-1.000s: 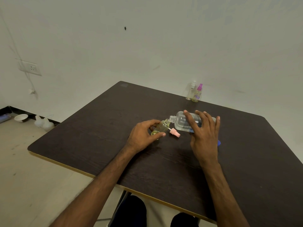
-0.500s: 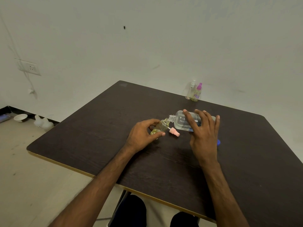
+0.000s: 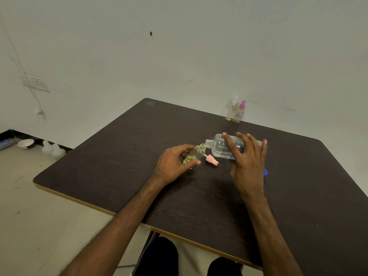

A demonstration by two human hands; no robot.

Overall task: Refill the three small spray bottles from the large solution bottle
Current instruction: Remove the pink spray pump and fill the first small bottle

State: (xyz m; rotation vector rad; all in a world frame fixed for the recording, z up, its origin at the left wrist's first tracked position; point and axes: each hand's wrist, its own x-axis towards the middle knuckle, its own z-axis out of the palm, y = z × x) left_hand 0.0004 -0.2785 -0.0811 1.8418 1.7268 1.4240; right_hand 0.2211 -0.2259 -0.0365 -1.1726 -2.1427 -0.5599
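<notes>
Pouring looks to be the step in hand, seen from a head camera looking down at a dark table (image 3: 139,136). The left hand (image 3: 171,166) grips a small bottle (image 3: 196,153), thumb and fingers curled round its body, holding it tilted with its open neck pointing up and to the right. It already shows yellowish liquid. The right hand (image 3: 247,168) holds the large bottle (image 3: 220,145) tipped almost on its side, fingers spread and bent over the top of it, the thumb out of sight behind. The large bottle's open mouth meets the small bottle's neck near the middle of the table; whether liquid is running cannot be made out. A pink spray top (image 3: 212,160) lies on the table just below the two necks, and a blue cap (image 3: 265,172) peeks out beside the right hand. At the far edge stand two more small bottles side by side, a clear-topped bottle (image 3: 231,111) and a purple-topped bottle (image 3: 239,113), both capped. How full they are is unclear. The next move likely calls for a steady tilt with the mouths kept aligned, righting the large bottle before the small one overflows, then screwing the pink spray top back on.
</notes>
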